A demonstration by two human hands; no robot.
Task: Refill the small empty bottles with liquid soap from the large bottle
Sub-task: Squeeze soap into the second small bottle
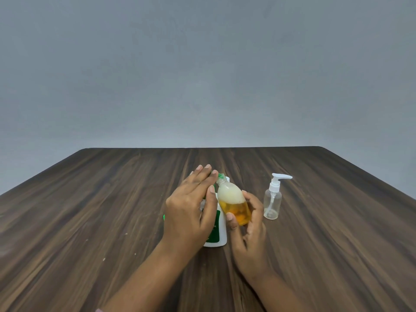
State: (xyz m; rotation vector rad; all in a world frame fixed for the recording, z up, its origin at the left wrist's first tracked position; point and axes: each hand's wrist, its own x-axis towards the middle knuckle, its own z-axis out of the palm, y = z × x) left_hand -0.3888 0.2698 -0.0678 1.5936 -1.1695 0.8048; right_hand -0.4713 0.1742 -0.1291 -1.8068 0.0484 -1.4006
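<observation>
Fingers (203, 176) of the left hand (191, 208) were held almost straight and together. Their tips were laid against the green cap (220, 176) of a transparent plastic bottle of amber liquid soap (234, 203), and nothing was grasped by this hand. The fingers and thumb of the right hand (247, 224) were curled round the lower body of this soap bottle. It was leaned to the left, apparently lifted off the dark wood-grain table (90, 210), with white foam in its upper half.

A white opaque plastic bottle with a dark green label (221, 233) stood just behind, partly hidden by the left hand. A small clear empty plastic bottle with a white pump head (272, 200) stood to the right, near but untouched.

Whether the cap was tight could not be told. If it was loosened while the bottle was tilted, soap could be spilled over the white bottle and the table. The smooth body was held low, so it could slip. The white bottle could be knocked over by the left palm. Foam could overflow a narrow neck during pouring.

On the green label only the white letters "AL" could be read; the rest was covered. No writing was seen on the other bottles.
</observation>
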